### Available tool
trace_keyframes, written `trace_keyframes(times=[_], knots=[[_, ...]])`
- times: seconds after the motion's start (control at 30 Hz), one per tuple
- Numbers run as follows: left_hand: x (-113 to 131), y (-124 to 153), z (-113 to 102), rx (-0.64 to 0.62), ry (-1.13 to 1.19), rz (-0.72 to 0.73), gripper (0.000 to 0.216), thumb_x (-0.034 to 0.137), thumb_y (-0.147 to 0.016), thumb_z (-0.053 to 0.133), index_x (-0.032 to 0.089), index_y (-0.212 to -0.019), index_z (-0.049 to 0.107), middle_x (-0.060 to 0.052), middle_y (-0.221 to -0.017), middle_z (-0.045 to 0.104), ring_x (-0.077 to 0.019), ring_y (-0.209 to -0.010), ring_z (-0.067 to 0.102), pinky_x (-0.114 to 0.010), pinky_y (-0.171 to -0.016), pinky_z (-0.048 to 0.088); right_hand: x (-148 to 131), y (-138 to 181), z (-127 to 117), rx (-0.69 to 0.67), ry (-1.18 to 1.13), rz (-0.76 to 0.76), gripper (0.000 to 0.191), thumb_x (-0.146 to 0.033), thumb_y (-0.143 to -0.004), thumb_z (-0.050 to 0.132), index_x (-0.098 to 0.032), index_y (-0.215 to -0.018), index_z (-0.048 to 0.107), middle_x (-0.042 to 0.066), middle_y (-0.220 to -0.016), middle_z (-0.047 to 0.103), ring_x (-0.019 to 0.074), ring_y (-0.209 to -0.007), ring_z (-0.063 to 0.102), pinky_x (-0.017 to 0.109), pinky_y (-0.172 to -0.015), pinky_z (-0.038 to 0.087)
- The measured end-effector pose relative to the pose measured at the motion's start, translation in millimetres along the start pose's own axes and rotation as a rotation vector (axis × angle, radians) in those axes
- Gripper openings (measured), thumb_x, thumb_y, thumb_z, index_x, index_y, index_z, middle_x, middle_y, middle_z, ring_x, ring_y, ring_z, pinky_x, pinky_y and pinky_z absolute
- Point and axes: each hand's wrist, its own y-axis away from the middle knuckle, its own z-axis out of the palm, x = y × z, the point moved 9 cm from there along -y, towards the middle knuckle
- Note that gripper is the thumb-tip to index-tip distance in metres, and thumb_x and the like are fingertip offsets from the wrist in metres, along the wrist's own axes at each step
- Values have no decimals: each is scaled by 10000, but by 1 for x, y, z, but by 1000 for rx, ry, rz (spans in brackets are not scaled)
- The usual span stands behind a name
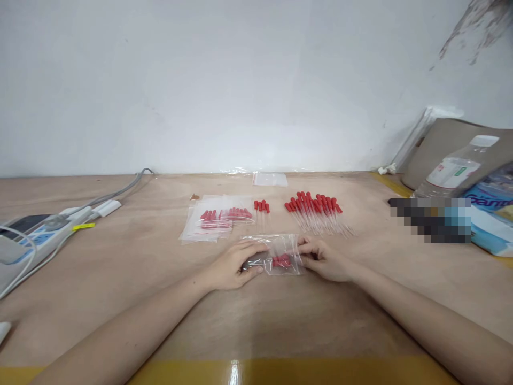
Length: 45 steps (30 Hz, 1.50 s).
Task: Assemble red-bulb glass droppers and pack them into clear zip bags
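1. Left hand [234, 264] flat and curled over one end of a small clear bag [276, 255], fingers closed down on it, pinning it to the table [256, 321].
2. Right hand [323, 258] at the opposite end, fingertips pinched shut on the bag's edge.
3. Bag lying flat between the two hands, near the middle of the table, red-capped droppers [281, 261] showing through the plastic. Count inside too blurred to tell; sealed or not, cannot tell either.
4. Just beyond the left hand: a small stack of filled bags [216, 218], red caps visible inside, lying flat and overlapping. Looks like finished work, judging by how they lie.
5. Next to that stack, a little group of loose droppers [262, 207], laid side by side, outside any bag.
6. Further right, beyond the right hand: a much larger spread of loose droppers [316, 211], caps towards the wall, unbagged. Judging by that heap, plenty left to pack, more than what sits done.
7. By the wall, an empty clear bag [270, 179] lying flat.
8. Far left: a white power strip [44, 235] with grey cables. Far right: a plastic bottle [455, 172] lying on its side against cardboard.
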Motion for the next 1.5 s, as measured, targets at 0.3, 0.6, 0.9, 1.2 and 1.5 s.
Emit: trace_keyframes(times=[0.3, 0.6, 0.9, 1.2, 1.5], knots=[[0, -1, 1, -14, -10, 6, 352, 325, -830, 514, 221, -1166, 524, -75, -1189, 536, -218, -1112, 467, -413, -982, 331, 34, -39, -62, 346, 222, 408, 142, -244, -704, 577, -152, -812, 568, 14, -683, 600, 91, -518, 522, 214, -516, 407], [-7, 0, 5, -55, -34, -20, 342, 361, -839, 505, 233, -1154, 550, -67, -1268, 489, -229, -1197, 397, -430, -1012, 289, 44, -119, -21, 269, 447, 573, 373, -148, -659, 617, -92, -1013, 516, 141, -829, 639, 225, -743, 616, 255, -583, 435], [-12, 1, 9, -80, -78, -40, 322, 244, -884, 414, 269, -1183, 530, -28, -1297, 472, -197, -1202, 398, -429, -1032, 257, 39, -89, -59, 316, 317, 525, 469, -167, -773, 459, -94, -1220, 338, 46, -657, 603, 143, -508, 569, 230, -479, 441], [-10, 2, 8, -85, -92, -36, 338, 283, -875, 441, 274, -1208, 505, -32, -1308, 461, -197, -1210, 393, -426, -1033, 262, 75, 27, -72, 868, -445, 358, 596, -274, -634, 592, -230, -1126, 259, -94, -621, 456, 104, -437, 528, 240, -399, 483], [-11, 1, 7, -88, -73, -36, 349, 305, -861, 476, 276, -1208, 497, -30, -1296, 471, -193, -1200, 401, -410, -1025, 276, 65, 20, -47, 831, -613, 332, 606, -398, -573, 687, -242, -974, 261, -85, -609, 524, 134, -530, 599, 298, -549, 538]])
